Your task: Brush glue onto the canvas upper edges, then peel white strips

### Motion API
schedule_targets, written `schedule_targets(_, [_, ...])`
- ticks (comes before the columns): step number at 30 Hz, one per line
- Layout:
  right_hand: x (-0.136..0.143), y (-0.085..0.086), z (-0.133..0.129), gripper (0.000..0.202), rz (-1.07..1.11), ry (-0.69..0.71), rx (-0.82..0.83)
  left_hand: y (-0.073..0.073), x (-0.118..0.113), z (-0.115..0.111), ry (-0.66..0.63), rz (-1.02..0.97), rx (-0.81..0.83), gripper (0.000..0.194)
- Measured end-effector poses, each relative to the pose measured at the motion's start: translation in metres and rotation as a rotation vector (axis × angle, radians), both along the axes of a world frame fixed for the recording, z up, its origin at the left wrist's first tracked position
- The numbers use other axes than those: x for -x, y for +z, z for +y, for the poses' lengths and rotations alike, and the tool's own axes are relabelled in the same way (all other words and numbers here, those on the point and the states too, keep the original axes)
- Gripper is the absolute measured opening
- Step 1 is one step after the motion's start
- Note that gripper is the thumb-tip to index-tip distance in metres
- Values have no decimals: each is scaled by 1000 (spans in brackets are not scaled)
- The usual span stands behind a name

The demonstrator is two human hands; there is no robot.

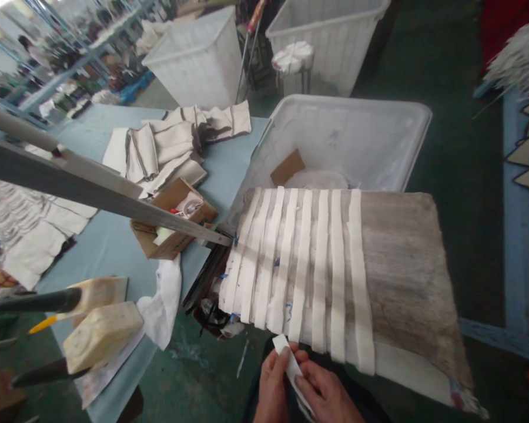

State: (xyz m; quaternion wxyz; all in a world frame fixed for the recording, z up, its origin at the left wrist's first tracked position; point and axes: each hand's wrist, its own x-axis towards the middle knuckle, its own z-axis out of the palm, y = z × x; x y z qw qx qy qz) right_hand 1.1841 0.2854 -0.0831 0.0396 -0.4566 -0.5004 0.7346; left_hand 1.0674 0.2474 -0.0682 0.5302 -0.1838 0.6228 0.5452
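Observation:
My left hand (273, 376) pinches the upper end of a white fabric strip (292, 369) between thumb and fingers. Lower on the same strip, my right hand (324, 388) grips it with the thumb pressed on top. Both hands are just below the near edge of a worn board (405, 264). Several similar pale strips (305, 258) lie side by side across the board's left and middle part. A rightmost strip (360, 282) overhangs the near edge slightly. The lower end of the held strip is partly hidden by my right hand.
Behind the board stands a large white plastic bin (361, 141). On the blue table (220, 164) at left are folded fabric pieces (158, 147), a cardboard box (158, 235) and glue-stained containers (101, 335) with dark handles. A metal bar (101, 191) slants across the left side.

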Motion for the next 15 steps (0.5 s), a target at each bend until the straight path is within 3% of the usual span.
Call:
schedule_targets(7, [32, -6, 5, 55, -52, 67, -32, -9, 38, -1, -6, -32, -42, 56])
schedule_targets(15, [82, -30, -28, 65, -170, 135, 34, -29, 95, -19, -2, -97, 29, 56])
